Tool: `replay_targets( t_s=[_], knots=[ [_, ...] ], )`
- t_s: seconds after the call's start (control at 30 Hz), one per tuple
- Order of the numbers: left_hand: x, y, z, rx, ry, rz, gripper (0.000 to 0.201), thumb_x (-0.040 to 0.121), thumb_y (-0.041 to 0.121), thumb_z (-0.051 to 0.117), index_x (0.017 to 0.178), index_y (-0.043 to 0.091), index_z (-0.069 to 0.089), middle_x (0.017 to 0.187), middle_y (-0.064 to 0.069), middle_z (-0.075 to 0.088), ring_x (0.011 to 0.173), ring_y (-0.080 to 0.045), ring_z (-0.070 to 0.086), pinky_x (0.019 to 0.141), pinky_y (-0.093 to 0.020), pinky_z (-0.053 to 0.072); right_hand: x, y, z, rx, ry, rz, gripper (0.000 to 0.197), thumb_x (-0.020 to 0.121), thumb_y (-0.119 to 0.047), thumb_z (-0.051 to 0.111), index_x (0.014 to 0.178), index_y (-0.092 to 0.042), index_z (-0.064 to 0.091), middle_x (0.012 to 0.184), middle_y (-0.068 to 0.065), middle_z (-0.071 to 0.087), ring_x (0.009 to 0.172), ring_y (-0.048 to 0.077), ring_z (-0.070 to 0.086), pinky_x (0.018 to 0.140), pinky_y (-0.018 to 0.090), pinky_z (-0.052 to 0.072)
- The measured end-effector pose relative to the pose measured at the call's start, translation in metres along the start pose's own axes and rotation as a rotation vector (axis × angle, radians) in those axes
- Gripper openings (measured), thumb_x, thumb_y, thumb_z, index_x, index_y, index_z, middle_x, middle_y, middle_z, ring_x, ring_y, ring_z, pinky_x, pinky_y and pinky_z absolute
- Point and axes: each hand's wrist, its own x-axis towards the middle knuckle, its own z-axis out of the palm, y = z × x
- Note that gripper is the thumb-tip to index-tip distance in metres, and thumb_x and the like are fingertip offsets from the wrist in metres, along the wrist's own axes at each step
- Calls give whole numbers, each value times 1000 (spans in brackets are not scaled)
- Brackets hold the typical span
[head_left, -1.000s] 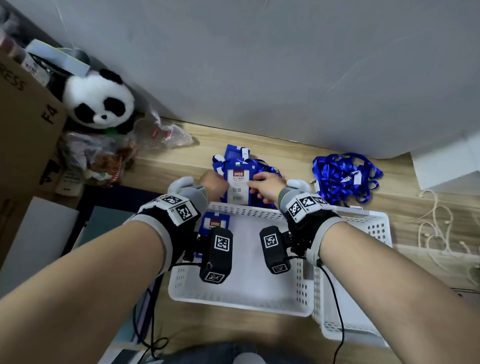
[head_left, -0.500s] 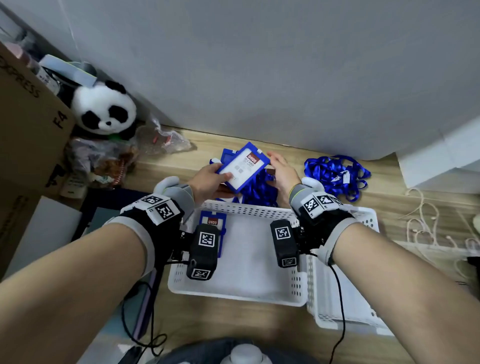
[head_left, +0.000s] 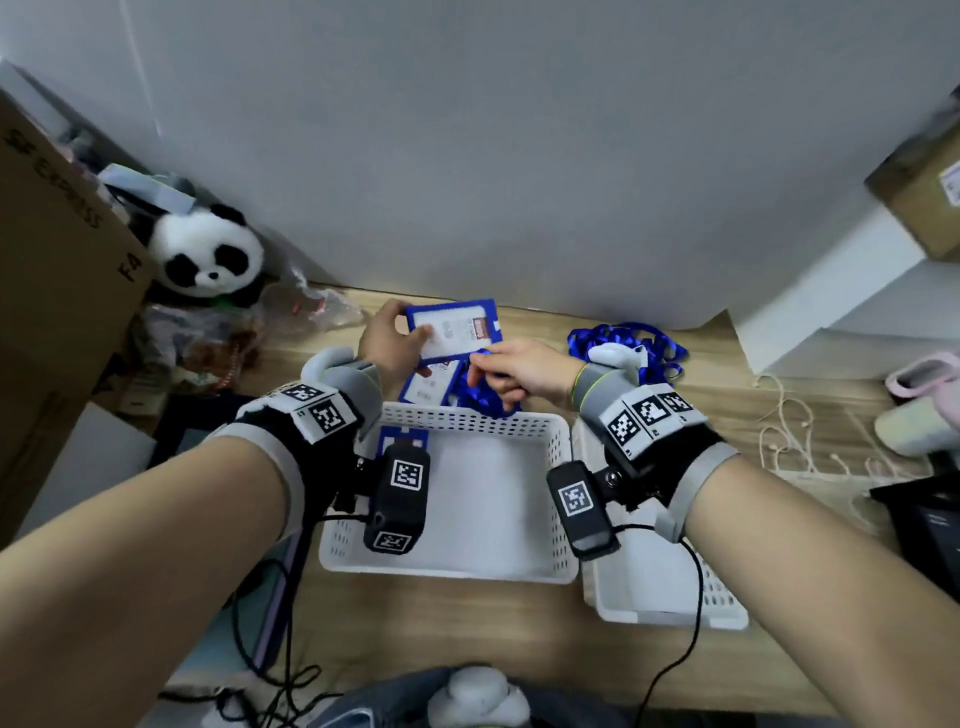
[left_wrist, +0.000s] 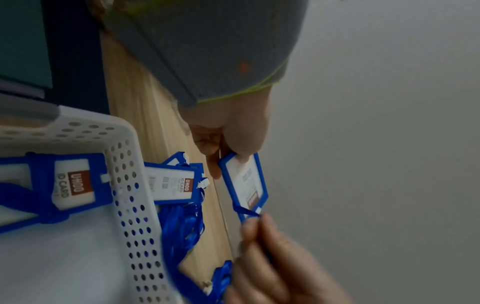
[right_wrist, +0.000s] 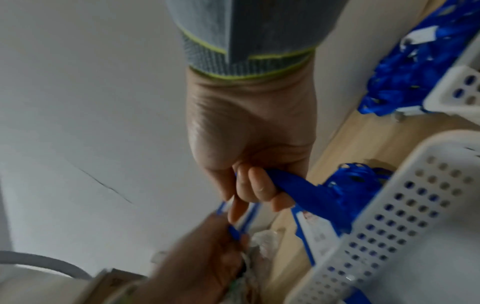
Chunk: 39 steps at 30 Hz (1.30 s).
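My left hand (head_left: 410, 338) pinches a blue ID card holder (head_left: 452, 332) by one short end and holds it above the wooden table, near the wall. My right hand (head_left: 480, 371) meets the holder's other end with thumb and forefinger. Its other fingers curl round a bunched blue lanyard (right_wrist: 306, 193) that trails down to the table. In the left wrist view the held card holder (left_wrist: 245, 185) spans between my left hand (left_wrist: 228, 144) and the right hand's fingertips (left_wrist: 259, 228). Another card holder (head_left: 402, 436) lies in the white basket (head_left: 447, 499).
More card holders (head_left: 431, 384) and lanyards lie on the table behind the basket. A loose lanyard pile (head_left: 623, 343) sits far right of them. A second white basket (head_left: 665, 587) adjoins the first. A panda toy (head_left: 208, 254) and cardboard box (head_left: 57, 270) stand left.
The left hand has lifted the card holder off the pile and turned it sideways. The right hand has come off the card's face and taken hold of the lanyard at its end.
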Motion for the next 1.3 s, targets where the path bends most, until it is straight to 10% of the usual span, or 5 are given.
replay_targets(
  t_s=[0.33,0.5,0.7,1.0,1.3],
  knots=[
    [-30,11,-9,-144,-598,-139,34,92,17,57,124,22,49,87,-10,62,57,-21,55,57,-28,40,-13,9,-45,-125,419,-35,30,95,-28,52,67,-19,60,58,4,38,49,14,28,43,22,21],
    [-38,19,-2,-297,-392,-151,11,95,11,52,88,19,52,79,-9,60,38,-12,58,37,-15,42,-21,35,-27,-71,279,94,38,98,-21,40,60,-16,43,43,-6,31,33,5,22,39,14,19],
    [-28,8,10,110,-121,-137,12,94,7,49,102,8,41,100,-18,60,55,-25,66,32,-19,41,-31,27,-4,-218,-189,243,35,102,-27,33,69,-16,40,35,-13,31,31,1,21,33,12,18],
    [-49,8,-4,-104,-599,-216,10,91,13,58,92,23,55,78,-3,64,48,-14,63,54,-25,40,-23,2,-41,-338,323,27,34,98,-22,44,65,-19,51,54,1,28,48,14,21,37,17,20],
    [-46,5,0,-135,-244,-178,10,93,10,54,102,11,50,102,-17,63,46,-16,65,36,-16,41,-26,44,-1,-189,57,151,38,100,-27,37,66,-15,48,43,-6,29,29,1,23,34,13,17]
  ],
)
